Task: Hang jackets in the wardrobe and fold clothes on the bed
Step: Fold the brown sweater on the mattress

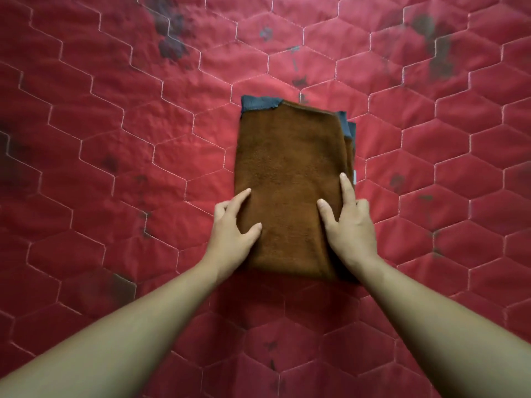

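A brown fleece garment with grey trim at its far edge lies folded into a narrow rectangle on the red quilted bed cover. My left hand holds the garment's left edge, thumb on top and other fingers curled under that side. My right hand holds the right edge, with index finger and thumb stretched flat on the fabric and the remaining fingers tucked at the side.
The bed cover has stitched hexagon seams and dark stains, the largest at the far left and far right. Nothing else lies on the cover around the garment within view.
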Action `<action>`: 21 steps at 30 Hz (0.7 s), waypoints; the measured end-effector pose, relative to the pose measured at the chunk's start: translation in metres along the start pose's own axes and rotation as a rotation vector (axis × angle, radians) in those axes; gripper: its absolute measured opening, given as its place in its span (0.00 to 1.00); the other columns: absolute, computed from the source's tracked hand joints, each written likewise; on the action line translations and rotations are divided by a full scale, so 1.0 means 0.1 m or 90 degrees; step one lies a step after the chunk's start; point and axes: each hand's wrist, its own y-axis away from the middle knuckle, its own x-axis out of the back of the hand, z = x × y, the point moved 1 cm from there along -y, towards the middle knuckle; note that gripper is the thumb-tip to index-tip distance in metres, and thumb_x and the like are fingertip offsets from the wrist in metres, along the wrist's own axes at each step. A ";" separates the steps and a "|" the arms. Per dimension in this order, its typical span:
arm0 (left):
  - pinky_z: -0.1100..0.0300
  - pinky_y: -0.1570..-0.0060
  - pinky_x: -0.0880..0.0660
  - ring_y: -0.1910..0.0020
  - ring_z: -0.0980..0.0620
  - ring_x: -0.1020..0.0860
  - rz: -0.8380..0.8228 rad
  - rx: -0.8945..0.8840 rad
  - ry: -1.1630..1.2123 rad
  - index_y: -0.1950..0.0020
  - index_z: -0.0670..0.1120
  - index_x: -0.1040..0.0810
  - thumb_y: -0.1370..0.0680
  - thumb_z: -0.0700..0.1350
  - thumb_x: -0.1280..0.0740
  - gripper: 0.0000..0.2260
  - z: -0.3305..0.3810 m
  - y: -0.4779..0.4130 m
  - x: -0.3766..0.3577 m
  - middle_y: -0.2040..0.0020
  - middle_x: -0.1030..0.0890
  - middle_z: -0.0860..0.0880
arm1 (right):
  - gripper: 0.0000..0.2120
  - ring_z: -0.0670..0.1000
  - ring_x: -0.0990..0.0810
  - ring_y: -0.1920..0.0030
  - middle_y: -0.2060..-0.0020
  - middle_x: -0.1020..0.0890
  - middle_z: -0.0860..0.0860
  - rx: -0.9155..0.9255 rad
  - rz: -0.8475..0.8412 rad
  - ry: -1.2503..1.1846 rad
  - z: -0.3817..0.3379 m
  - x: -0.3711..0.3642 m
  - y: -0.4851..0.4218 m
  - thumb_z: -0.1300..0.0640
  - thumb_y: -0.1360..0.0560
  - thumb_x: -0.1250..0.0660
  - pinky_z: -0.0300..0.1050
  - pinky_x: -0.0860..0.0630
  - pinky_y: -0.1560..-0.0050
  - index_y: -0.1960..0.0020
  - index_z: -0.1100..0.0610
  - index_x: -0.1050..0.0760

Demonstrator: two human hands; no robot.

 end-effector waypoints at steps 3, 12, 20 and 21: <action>0.69 0.32 0.34 0.40 0.62 0.29 -0.008 -0.007 -0.050 0.26 0.60 0.31 0.23 0.43 0.28 0.28 -0.06 0.18 0.17 0.37 0.33 0.52 | 0.34 0.58 0.21 0.47 0.47 0.27 0.54 0.025 -0.071 -0.002 0.03 -0.08 0.32 0.35 0.20 0.41 0.58 0.23 0.41 0.20 0.33 0.55; 0.44 0.22 0.50 0.18 0.44 0.59 -0.083 -0.321 -0.574 0.18 0.57 0.49 0.17 0.58 0.46 0.28 -0.62 0.78 0.10 0.18 0.58 0.42 | 0.36 0.59 0.53 0.18 0.18 0.49 0.56 0.288 0.006 0.284 0.25 -0.43 1.03 0.33 0.20 0.47 0.71 0.51 0.23 0.17 0.47 0.46; 0.44 0.21 0.55 0.20 0.46 0.67 -0.179 -0.286 -0.568 0.19 0.62 0.58 0.19 0.64 0.53 0.30 -0.70 0.62 0.07 0.19 0.67 0.45 | 0.36 0.56 0.63 0.18 0.18 0.61 0.54 0.286 -0.094 0.231 0.36 -0.46 0.92 0.31 0.21 0.45 0.65 0.54 0.21 0.18 0.40 0.49; 0.44 0.22 0.51 0.19 0.46 0.62 -0.161 -0.294 -0.532 0.18 0.61 0.52 0.19 0.64 0.48 0.30 -0.61 0.60 0.11 0.18 0.61 0.45 | 0.34 0.56 0.63 0.18 0.18 0.61 0.54 0.240 -0.091 0.154 0.32 -0.40 0.88 0.33 0.21 0.40 0.61 0.54 0.20 0.18 0.40 0.45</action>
